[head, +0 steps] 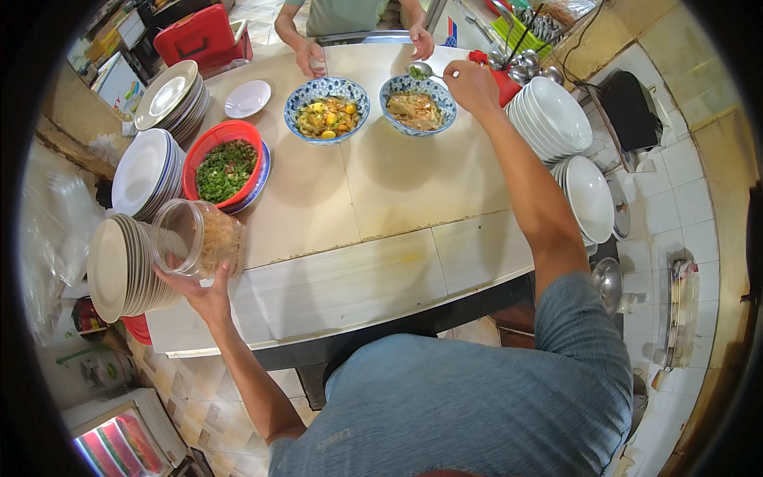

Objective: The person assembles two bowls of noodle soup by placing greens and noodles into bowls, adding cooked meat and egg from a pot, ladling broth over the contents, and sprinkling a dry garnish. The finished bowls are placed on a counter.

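My right hand grips the handle of a metal spoon, which carries chopped green herbs above the back rim of a blue-patterned bowl of noodles with brownish topping. To its left stands a second patterned bowl, holding noodles and round yellow pieces. On the left, my left hand holds a clear plastic jar by its lower side; the jar is tilted, its mouth uncovered, with light brown crumbly bits inside. Just beyond the jar, a red plastic basket of chopped green herbs rests on a blue-rimmed plate.
Stacked plates line the left edge; white bowls are stacked at the right, near a red holder with ladles. A small white dish lies at the back left. Across the table are another person's hands.
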A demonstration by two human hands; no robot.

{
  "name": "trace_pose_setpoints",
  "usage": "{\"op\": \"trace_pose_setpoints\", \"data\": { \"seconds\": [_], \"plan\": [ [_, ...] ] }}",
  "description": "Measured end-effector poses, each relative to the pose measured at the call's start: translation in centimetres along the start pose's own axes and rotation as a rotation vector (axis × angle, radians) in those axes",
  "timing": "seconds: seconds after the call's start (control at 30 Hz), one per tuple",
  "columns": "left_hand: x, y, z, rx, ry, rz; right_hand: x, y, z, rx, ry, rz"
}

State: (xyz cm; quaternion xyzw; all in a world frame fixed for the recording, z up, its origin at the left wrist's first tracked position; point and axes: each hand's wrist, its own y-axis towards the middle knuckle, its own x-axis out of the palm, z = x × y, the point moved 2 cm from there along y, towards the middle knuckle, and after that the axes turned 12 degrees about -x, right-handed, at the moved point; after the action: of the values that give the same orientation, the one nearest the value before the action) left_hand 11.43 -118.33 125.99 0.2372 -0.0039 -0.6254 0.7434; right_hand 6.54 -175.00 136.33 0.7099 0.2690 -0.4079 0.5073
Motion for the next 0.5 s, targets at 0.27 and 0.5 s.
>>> {"op": "trace_pose_setpoints", "data": {
  "seconds": [0.27,0.5],
  "plan": [
    [-0.2,-0.4,0.3,-0.037,0.070,0.032,-3.1,-1.1,2.0,0.021,0.040,-0.153],
    [0.0,0.4,0.0,-0.023,0.091,0.011,-3.6,-2.6,2.6,0.017,-0.183,-0.037]
  ]
}}
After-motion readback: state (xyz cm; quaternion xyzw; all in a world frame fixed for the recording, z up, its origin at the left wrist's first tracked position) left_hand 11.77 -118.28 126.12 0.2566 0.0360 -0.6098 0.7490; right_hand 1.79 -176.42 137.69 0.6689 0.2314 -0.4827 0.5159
